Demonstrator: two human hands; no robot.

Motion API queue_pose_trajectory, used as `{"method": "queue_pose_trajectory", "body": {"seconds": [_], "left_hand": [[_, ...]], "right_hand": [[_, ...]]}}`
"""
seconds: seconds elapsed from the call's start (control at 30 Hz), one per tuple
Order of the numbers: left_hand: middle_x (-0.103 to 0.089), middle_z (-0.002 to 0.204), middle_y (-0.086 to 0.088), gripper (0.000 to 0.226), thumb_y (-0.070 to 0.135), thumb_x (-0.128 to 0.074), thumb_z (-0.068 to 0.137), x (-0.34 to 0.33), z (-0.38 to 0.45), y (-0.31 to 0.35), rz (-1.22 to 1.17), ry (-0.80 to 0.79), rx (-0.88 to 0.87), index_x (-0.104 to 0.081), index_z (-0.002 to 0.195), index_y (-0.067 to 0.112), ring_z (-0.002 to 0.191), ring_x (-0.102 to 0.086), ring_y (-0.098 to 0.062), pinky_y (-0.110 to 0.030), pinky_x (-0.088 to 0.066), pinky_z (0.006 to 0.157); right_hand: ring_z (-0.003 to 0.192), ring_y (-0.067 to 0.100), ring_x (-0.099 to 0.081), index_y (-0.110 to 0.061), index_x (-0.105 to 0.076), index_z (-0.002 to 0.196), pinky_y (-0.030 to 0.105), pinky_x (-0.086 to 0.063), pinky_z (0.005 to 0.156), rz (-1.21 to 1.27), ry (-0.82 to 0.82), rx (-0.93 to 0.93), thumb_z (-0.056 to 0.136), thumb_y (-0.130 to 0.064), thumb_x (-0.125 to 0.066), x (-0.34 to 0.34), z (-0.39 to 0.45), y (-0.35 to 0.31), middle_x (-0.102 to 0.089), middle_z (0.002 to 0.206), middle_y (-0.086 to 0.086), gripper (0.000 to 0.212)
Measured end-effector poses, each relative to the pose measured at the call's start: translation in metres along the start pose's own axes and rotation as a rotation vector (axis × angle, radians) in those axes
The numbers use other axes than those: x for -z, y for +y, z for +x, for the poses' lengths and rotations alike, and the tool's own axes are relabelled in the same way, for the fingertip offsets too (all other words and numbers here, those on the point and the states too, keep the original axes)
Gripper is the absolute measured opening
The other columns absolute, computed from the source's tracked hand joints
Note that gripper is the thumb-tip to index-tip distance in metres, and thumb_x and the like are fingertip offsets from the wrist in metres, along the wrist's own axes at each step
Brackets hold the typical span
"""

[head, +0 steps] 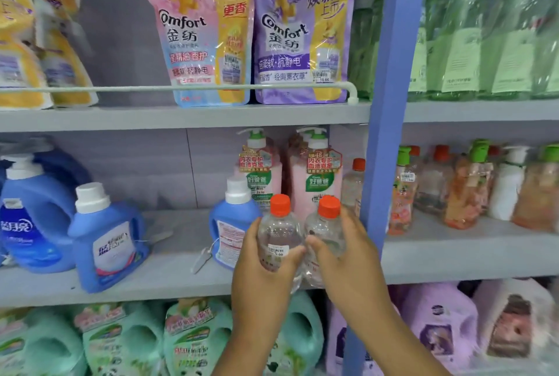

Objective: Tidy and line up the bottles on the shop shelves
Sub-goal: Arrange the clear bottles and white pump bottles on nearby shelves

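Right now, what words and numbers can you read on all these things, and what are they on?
"Comfort 金纺", "更软 更香": pink pouch
"Comfort 金纺", "焕新上市", "10.00": purple pouch
"好爸爸", "内衣专护 血渍克星": pink pump bottles
"5.00": price sticker on the clear bottle in the left hand
Blue jugs, green bottles and bottom-shelf labels: too blurred.

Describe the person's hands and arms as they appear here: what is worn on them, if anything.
Both the left hand and the right hand are bare: no gloves, rings, watch or bracelets show. Both forearms are bare too, with no sleeve reaching into view before the frame's lower edge.
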State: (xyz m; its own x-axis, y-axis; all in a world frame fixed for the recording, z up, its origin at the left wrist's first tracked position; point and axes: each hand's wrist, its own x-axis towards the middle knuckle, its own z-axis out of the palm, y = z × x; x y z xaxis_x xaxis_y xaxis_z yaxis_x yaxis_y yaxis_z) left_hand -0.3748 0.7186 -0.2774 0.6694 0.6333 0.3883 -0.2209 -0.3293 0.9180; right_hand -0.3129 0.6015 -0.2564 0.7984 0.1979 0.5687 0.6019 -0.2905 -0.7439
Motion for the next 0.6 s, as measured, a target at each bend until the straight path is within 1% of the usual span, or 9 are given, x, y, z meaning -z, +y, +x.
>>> {"method": "queue_pose_trajectory", "body": {"seconds": [0.07, 0.13, 0.2, 0.27, 0.33, 0.4, 0.47, 0.53, 0.6], "left_hand": [[-0.064, 0.123, 0.029, 0.068, 0.04, -0.082, 0.077, 0.004, 0.003, 0.0, 0.038, 0.03, -0.013, -0.048, 0.136, 0.044, 0.112, -0.059, 0.012, -0.025, -0.051, 0.097], [-0.064, 0.119, 0.032, 0.062, 0.038, -0.082, 0.079, 0.01, 0.009, 0.0, 0.061, 0.032, -0.031, -0.051, 0.131, 0.046, 0.11, -0.059, 0.013, -0.018, -0.048, 0.09], [-0.063, 0.118, 0.033, 0.057, 0.044, -0.078, 0.081, 0.016, 0.016, -0.002, 0.139, 0.005, -0.035, -0.049, 0.13, 0.049, 0.11, -0.059, 0.011, -0.015, -0.046, 0.086], [-0.06, 0.127, 0.029, 0.066, 0.067, -0.065, 0.08, 0.022, 0.023, -0.008, 0.311, -0.014, -0.054, -0.04, 0.139, 0.051, 0.116, -0.058, 0.002, -0.024, -0.051, 0.086], [-0.054, 0.134, 0.016, 0.082, 0.083, -0.044, 0.079, 0.028, 0.029, -0.015, 0.583, 0.004, -0.099, -0.03, 0.15, 0.045, 0.12, -0.056, -0.011, -0.036, -0.055, 0.083], [-0.05, 0.131, 0.005, 0.083, 0.078, -0.042, 0.082, 0.031, 0.035, -0.019, 0.67, -0.001, -0.118, -0.031, 0.153, 0.036, 0.113, -0.056, -0.017, -0.032, -0.052, 0.078], [-0.051, 0.129, 0.005, 0.069, 0.065, -0.053, 0.088, 0.031, 0.039, -0.024, 0.576, -0.027, -0.119, -0.039, 0.146, 0.031, 0.108, -0.058, -0.017, -0.029, -0.049, 0.078], [-0.053, 0.122, 0.009, 0.057, 0.06, -0.059, 0.087, 0.033, 0.043, -0.033, 0.511, -0.049, -0.14, -0.044, 0.135, 0.032, 0.098, -0.061, -0.014, -0.031, -0.052, 0.076], [-0.051, 0.117, 0.014, 0.055, 0.056, -0.065, 0.086, 0.036, 0.043, -0.04, 0.454, -0.087, -0.146, -0.045, 0.133, 0.035, 0.089, -0.062, -0.01, -0.032, -0.055, 0.074]], "right_hand": [[0.133, 0.005, -0.045, -0.03, -0.046, 0.142, 0.031, -0.039, 0.112, -0.015, -0.046, 0.003, 0.093, -0.032, -0.069, -0.004, 0.004, 0.003, -0.051, 0.142, -0.013, 0.055], [0.137, 0.006, -0.04, -0.03, -0.042, 0.147, 0.032, -0.036, 0.114, -0.03, -0.082, 0.0, 0.094, -0.038, -0.065, -0.009, 0.007, 0.005, -0.046, 0.146, -0.012, 0.058], [0.139, 0.006, -0.037, -0.032, -0.038, 0.15, 0.033, -0.035, 0.116, -0.033, -0.092, -0.018, 0.095, -0.042, -0.063, -0.012, 0.01, 0.006, -0.042, 0.149, -0.012, 0.061], [0.141, 0.006, -0.036, -0.032, -0.036, 0.152, 0.036, -0.035, 0.117, -0.039, -0.076, -0.026, 0.095, -0.044, -0.062, -0.015, 0.013, 0.009, -0.041, 0.151, -0.012, 0.064], [0.141, 0.005, -0.034, -0.036, -0.031, 0.154, 0.033, -0.036, 0.115, -0.063, -0.072, -0.028, 0.093, -0.043, -0.065, -0.018, 0.013, 0.012, -0.038, 0.152, -0.012, 0.07], [0.136, 0.001, -0.031, -0.044, -0.017, 0.156, 0.019, -0.031, 0.109, -0.126, -0.074, -0.036, 0.087, -0.04, -0.074, -0.021, 0.004, 0.014, -0.03, 0.148, -0.017, 0.089], [0.135, 0.001, -0.026, -0.051, -0.003, 0.154, 0.012, -0.023, 0.103, -0.184, -0.039, -0.047, 0.083, -0.039, -0.078, -0.026, -0.006, 0.016, -0.023, 0.138, -0.023, 0.104], [0.139, 0.001, -0.02, -0.051, 0.0, 0.153, 0.015, -0.021, 0.104, -0.182, 0.009, -0.052, 0.083, -0.038, -0.079, -0.033, -0.011, 0.019, -0.024, 0.14, -0.022, 0.106], [0.136, -0.005, -0.021, -0.05, -0.003, 0.155, 0.019, -0.024, 0.106, -0.163, 0.025, -0.047, 0.083, -0.039, -0.078, -0.039, -0.011, 0.019, -0.025, 0.145, -0.022, 0.105]]}}
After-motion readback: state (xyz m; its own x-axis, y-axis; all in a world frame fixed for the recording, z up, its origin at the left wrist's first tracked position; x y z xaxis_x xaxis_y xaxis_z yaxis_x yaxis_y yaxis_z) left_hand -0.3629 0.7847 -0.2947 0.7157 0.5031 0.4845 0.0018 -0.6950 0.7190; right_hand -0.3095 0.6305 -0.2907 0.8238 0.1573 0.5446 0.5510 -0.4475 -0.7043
